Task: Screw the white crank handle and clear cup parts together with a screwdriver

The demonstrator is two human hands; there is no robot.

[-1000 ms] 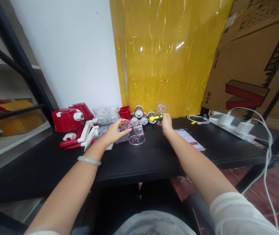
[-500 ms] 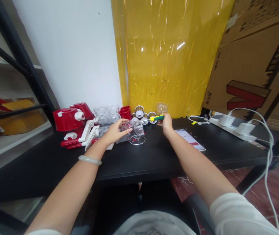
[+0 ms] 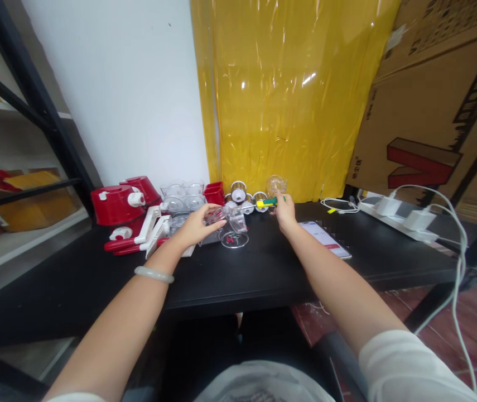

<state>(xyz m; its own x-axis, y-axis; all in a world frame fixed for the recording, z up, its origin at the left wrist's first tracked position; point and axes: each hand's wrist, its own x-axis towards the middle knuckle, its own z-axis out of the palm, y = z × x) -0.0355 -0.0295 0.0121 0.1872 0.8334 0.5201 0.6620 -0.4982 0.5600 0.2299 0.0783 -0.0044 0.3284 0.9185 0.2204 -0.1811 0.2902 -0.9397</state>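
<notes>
My left hand [image 3: 198, 224] is wrapped round a clear plastic part [image 3: 237, 220] with a round clear rim, held at the middle of the black table. In my right hand [image 3: 284, 210] is a screwdriver with a green and yellow handle [image 3: 268, 202]. Its thin shaft points left and its tip meets the clear part; the exact contact is too small to make out. Below the part is a clear round disc [image 3: 235, 239] with a red mark.
Red housings [image 3: 117, 204], white-and-red handles [image 3: 151, 228] and clear cups [image 3: 183, 195] crowd the left. Silver-rimmed cylinders [image 3: 239, 191], a red square cup [image 3: 213, 193] and another clear part [image 3: 276, 184] stand behind. A phone [image 3: 326, 239] and power strip [image 3: 397, 219] lie right.
The fingers of my right hand have shifted on the screwdriver handle, with the thumb now on top. My left hand and the clear part stay in place.
</notes>
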